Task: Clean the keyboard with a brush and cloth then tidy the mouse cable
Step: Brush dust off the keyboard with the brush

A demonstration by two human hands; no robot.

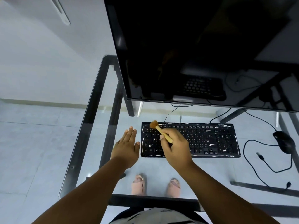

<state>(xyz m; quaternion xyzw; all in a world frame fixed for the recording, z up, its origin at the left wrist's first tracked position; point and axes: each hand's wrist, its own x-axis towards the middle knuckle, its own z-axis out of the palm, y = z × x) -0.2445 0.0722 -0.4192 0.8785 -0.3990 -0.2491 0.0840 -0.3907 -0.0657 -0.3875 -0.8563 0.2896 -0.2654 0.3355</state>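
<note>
Two hands: right hand point(175, 147) gripping brush point(160, 130) over keyboard point(210, 139).

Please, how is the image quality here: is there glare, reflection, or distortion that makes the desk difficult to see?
Head view: wide-angle bending at the edges; the dark monitor mirrors the keyboard; the glass desk is see-through, showing floor and feet; light is dim and bluish; right hand and brush look slightly soft.

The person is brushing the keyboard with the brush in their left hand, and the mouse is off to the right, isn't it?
Not quite. The head view shows the brush in the right hand, not the left. The left hand is open and empty beside the keyboard. The mouse is indeed off to the right.
</note>
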